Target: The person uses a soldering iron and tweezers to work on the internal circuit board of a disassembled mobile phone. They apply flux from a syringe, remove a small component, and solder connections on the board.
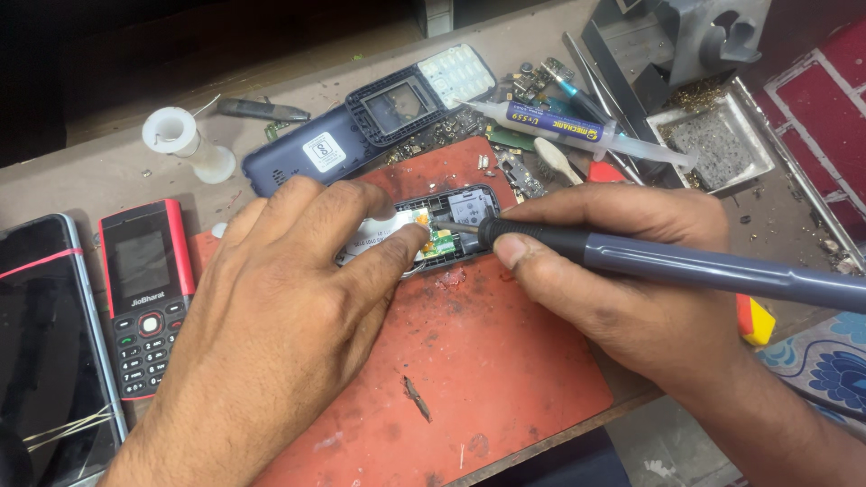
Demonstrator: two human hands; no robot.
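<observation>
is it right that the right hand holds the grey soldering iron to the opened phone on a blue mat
Not quite: the head view shows the mat is red, not blue. The right hand does hold the grey soldering iron to the opened phone.

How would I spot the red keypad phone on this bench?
Start at the red work mat, then look past its left edge, beyond the left hand. The red keypad phone lies face up beside a black smartphone; only it has a red frame and buttons.

dark smartphone screen (41, 334) far left | grey keypad-phone screen (142, 263) beside it | white square label (324, 151) on blue cover | blue syringe label (559, 119) top right
</observation>
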